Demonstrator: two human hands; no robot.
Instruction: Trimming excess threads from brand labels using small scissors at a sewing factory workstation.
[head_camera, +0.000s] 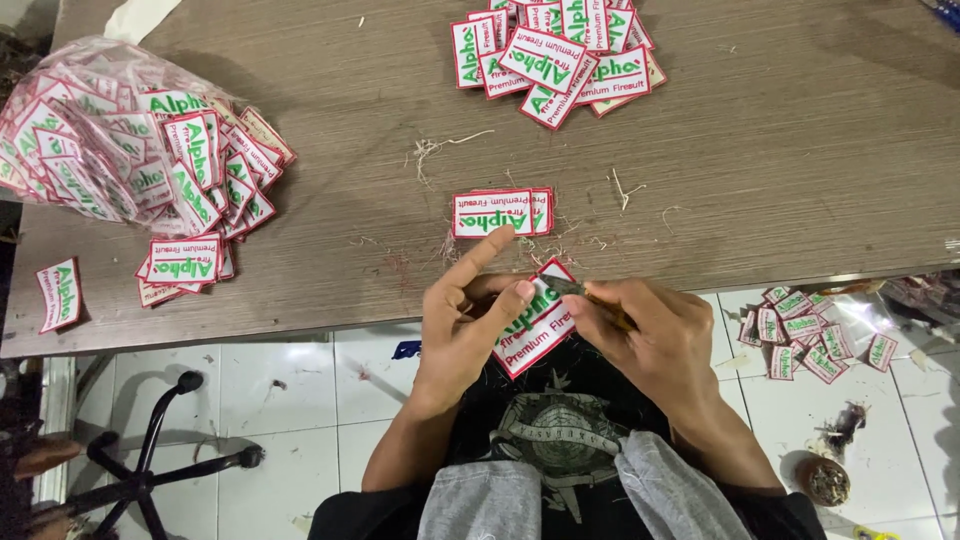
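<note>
wooden table (800, 150), left hand (465, 325) fingers pinching red-edged white patch (535, 330), right hand (650, 335) fingers gripping small tool (580, 293)

Single head-worn view, looks steeply down from above seated person. Close on both hands at near edge of wooden table (760, 150); tabletop fills upper frame, tiled floor (300, 390) and lap fill lower. No second view.

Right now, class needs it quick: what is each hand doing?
Left hand: closed on the embroidered patch, index finger raised.
Right hand: closed on a small tool at the patch's edge.
</note>
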